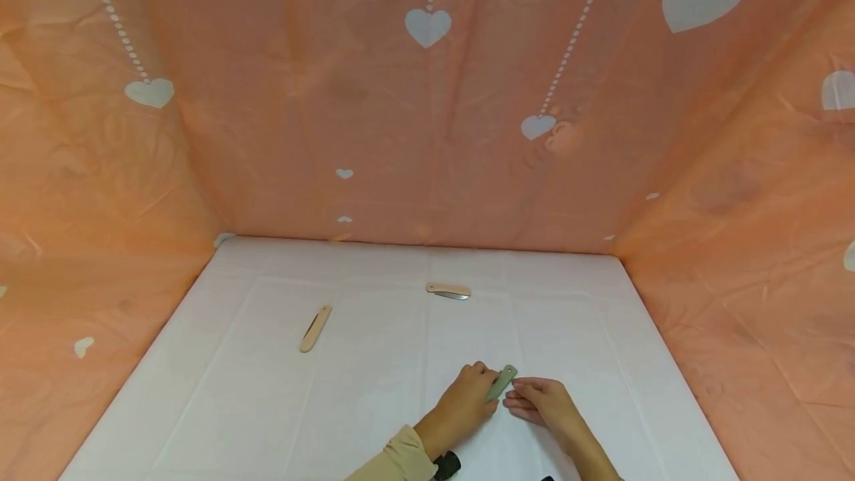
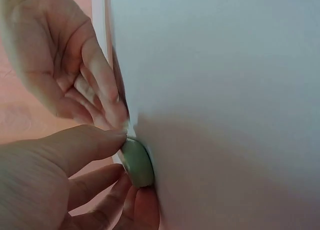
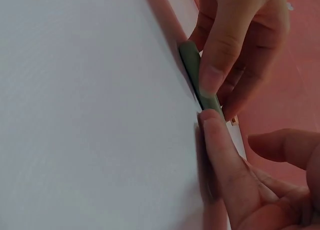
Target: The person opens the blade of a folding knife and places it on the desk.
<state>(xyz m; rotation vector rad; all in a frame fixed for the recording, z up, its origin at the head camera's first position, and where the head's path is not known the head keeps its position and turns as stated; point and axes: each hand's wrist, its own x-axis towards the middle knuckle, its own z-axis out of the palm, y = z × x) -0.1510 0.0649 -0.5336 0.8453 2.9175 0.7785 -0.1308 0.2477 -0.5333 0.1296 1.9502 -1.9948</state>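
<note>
In the head view, the left hand and the right hand met at the near middle of the white worktop, both pinching a green folding knife that lay slanted between them, its far end tipped up and to the right; holding it from both ends seemed a way to steady the handle while fingertips worked at its edge, though that was only a judgement; two wooden-handled folding knives lay apart from the hands, one to the far left and one at the far middle with a strip of metal showing; pink sheeting printed with white hearts walled the worktop on three sides. In the left wrist view, the left hand's thumb and fingers were curled round the rounded end of the green knife, close to the cloth, with the right hand's fingers just beyond. In the right wrist view, the right hand's fingers pressed on the knife's near end while the left hand's fingers clamped its far part.
</note>
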